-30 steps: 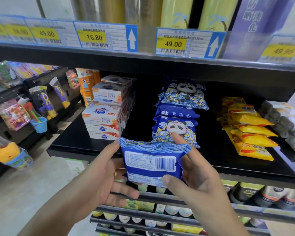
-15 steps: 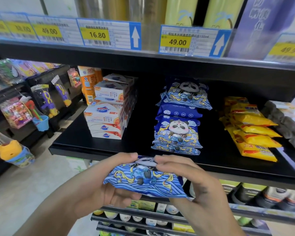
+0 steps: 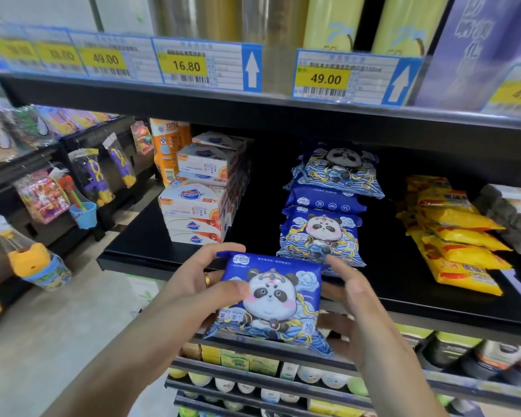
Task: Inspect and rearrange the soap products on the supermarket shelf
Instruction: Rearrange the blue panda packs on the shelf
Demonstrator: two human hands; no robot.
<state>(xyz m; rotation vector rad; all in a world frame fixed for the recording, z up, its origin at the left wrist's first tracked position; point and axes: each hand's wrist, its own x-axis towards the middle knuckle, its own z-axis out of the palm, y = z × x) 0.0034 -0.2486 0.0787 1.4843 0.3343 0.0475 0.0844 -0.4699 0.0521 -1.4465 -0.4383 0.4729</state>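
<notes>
A blue panda-print soap pack point(image 3: 271, 299) is held in front of the black shelf point(image 3: 151, 251), its panda face turned up toward me. My left hand point(image 3: 199, 284) grips its left edge, thumb across the front. My right hand point(image 3: 349, 299) holds the right edge, fingers curled behind it. Behind the pack stands a stack of the same blue panda packs point(image 3: 322, 233), with more at the back point(image 3: 337, 170). White boxed soaps point(image 3: 193, 212) are stacked to the left.
Yellow soap packs point(image 3: 457, 236) lie overlapping at the right, grey packs point(image 3: 512, 218) beyond them. An orange bottle point(image 3: 167, 152) stands behind the white boxes. Price tags point(image 3: 206, 66) line the upper shelf edge. Toys hang on a side rack point(image 3: 94, 179) at left.
The pack was flipped from its barcode back, through edge-on, to its panda front facing me. Both hands kept hold and shifted slightly lower.
</notes>
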